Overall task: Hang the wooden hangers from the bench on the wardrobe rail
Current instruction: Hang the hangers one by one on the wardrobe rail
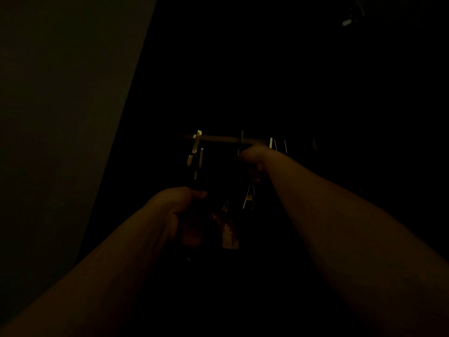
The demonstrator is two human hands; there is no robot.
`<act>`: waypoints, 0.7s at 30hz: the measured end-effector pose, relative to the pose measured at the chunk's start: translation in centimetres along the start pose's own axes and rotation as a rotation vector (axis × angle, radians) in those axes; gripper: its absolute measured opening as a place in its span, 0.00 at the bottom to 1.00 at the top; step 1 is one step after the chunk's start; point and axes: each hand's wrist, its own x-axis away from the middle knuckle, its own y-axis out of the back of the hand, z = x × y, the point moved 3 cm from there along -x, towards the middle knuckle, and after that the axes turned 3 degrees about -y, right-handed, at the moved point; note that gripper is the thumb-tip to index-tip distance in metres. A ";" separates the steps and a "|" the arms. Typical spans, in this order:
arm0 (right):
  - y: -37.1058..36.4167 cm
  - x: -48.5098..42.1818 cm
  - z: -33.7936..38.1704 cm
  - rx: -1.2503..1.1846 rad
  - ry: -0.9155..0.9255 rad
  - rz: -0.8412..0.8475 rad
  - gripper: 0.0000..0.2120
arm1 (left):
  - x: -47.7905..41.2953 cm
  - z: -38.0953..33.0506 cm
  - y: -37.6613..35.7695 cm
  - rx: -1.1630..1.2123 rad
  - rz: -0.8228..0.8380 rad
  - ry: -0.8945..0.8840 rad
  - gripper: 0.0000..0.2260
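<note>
**No readable text in view**

The scene is very dark, and no words, labels, brand names, numbers or signs can be made out on any surface. A few metal parts catch small glints of light, but they carry no legible markings. Everything else is lost in shadow, too dim to show any writing.

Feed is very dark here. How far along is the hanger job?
Done: a few metal hooks glint on the rail, so some hangers seem hung. In hand: the right hand grips one just under the rail, clips dangling below; the left hand is closed on another hanger lower down. Left: the bench is out of view, so I cannot count the rest.
</note>
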 end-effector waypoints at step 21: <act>1.4 3.8 -0.1 0.429 0.292 -0.155 0.13 | 0.6 1.2 -0.2 0.001 0.002 0.009 0.17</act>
